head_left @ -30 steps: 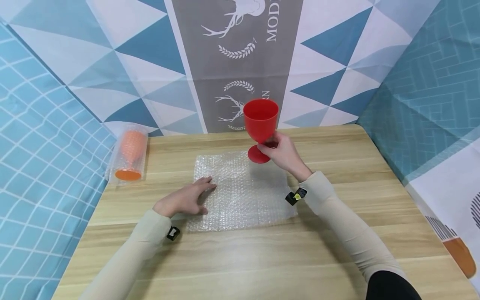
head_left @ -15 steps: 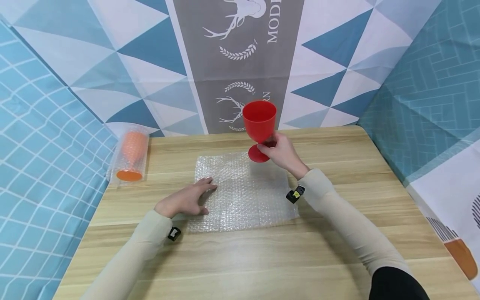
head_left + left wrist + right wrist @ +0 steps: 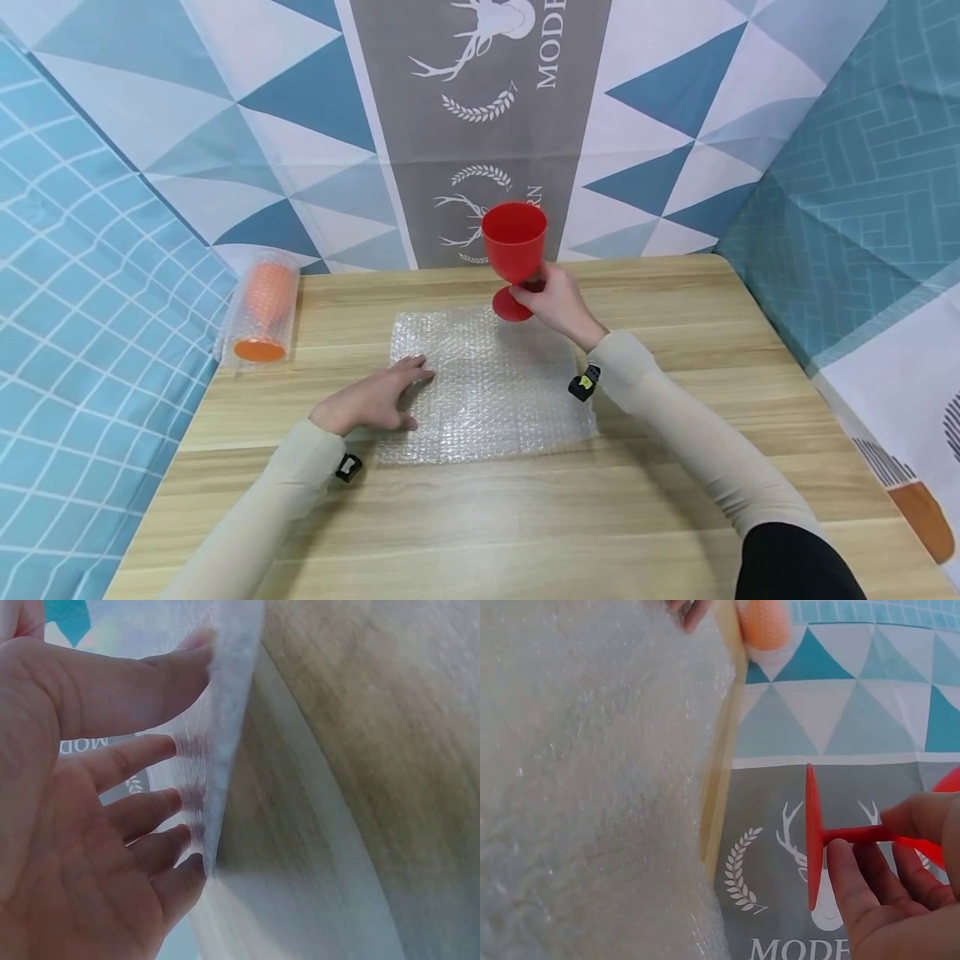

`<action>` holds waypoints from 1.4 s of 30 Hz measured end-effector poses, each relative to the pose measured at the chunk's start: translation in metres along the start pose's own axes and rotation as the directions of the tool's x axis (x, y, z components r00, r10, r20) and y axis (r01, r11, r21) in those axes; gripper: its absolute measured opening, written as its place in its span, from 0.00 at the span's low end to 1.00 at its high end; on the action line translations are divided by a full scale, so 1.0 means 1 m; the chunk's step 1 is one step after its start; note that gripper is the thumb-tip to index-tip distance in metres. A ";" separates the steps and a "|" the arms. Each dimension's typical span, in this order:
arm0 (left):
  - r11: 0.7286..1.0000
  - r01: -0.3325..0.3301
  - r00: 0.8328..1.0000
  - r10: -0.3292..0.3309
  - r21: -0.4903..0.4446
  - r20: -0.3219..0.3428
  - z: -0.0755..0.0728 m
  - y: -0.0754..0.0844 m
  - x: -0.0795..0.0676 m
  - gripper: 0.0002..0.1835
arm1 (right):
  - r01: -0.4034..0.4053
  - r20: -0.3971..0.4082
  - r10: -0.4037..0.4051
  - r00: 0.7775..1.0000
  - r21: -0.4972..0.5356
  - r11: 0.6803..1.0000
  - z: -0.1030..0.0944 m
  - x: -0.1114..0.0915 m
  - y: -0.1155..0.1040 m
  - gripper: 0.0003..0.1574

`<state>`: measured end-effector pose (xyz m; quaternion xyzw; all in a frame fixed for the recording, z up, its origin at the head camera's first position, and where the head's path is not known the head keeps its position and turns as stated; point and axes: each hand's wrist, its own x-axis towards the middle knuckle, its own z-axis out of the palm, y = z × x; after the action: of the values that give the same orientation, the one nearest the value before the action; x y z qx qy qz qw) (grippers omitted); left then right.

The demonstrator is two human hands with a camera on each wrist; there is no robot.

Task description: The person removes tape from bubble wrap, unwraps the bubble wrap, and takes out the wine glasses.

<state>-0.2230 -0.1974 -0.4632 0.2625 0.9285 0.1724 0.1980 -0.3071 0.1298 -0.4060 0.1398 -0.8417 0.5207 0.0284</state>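
My right hand [image 3: 561, 307] grips a red plastic goblet [image 3: 514, 246] by its stem, thumb on one side and fingers on the other. The goblet is upright, held above the far part of a bubble wrap sheet [image 3: 495, 396]. In the right wrist view, its round foot [image 3: 814, 847] is apart from the sheet. With fingers spread, my left hand [image 3: 367, 402] rests on the left edge of the sheet. The left wrist view has its fingertips [image 3: 169, 806] touching the bubble wrap, which lies flat on the table.
An orange goblet [image 3: 267, 304] wrapped in bubble wrap stands at the table's back left corner, foot toward me. Patterned cloth walls [image 3: 480, 133] enclose the back and both sides of the wooden table [image 3: 480, 533].
My right hand has drifted slightly left with the red goblet still in its grip. The left hand keeps its place on the bubble wrap.
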 end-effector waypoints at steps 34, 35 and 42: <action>1.000 -0.015 1.000 0.015 -0.002 -0.018 0.001 -0.002 0.000 0.49 | -0.042 -0.032 0.043 0.999 0.023 0.999 0.010 0.023 0.008 0.19; 1.000 -0.014 1.000 0.014 -0.003 -0.017 0.001 -0.002 0.000 0.49 | -0.048 -0.033 0.048 0.998 0.022 0.999 0.010 0.024 0.009 0.19; 1.000 -0.015 1.000 0.015 -0.011 -0.019 0.000 -0.001 -0.001 0.49 | -0.079 -0.044 0.079 0.996 0.010 0.997 0.012 0.033 0.011 0.18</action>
<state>-0.2231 -0.1989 -0.4636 0.2668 0.9274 0.1814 0.1891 -0.3403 0.1176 -0.4148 0.0949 -0.8436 0.5279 0.0257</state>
